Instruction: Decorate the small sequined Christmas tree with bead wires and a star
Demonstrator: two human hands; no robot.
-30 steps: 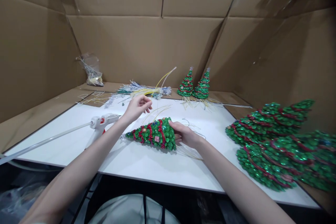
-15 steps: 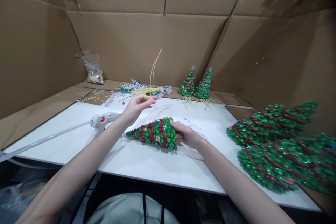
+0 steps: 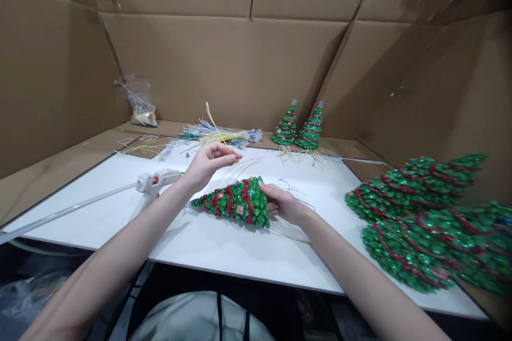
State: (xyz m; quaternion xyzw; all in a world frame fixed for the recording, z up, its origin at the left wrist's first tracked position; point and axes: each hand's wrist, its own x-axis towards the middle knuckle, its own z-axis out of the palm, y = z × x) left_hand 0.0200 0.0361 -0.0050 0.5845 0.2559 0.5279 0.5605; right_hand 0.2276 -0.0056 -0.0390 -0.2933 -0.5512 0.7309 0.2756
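My right hand [image 3: 286, 204] grips the wide base of a small green Christmas tree ornament [image 3: 236, 203], which lies on its side with its star tip pointing left. Red garland and tiny baubles decorate it. Thin pale wires [image 3: 290, 232] trail from its base beneath my right wrist. Above the tree, my left hand [image 3: 214, 164] is closed in a pinch on a thin yellow wire [image 3: 214, 122] that sticks up past the fingers. More pale wires [image 3: 246, 168] lie between the two hands. The fingers of my right hand behind the base are partly hidden.
A white glue gun [image 3: 156, 182] with a long glue stick stands at left. Bundled wires [image 3: 220, 134] lie at the back, near two upright little trees [image 3: 310, 130]. Several larger trees [image 3: 416, 224] lie at right. Cardboard walls [image 3: 224, 69] enclose the white board [image 3: 224, 249]. A plastic bag [image 3: 142, 104] sits back left.
The wire in my left hand has tipped over to the left and its top end is lower. My right hand and the tree have hardly moved.
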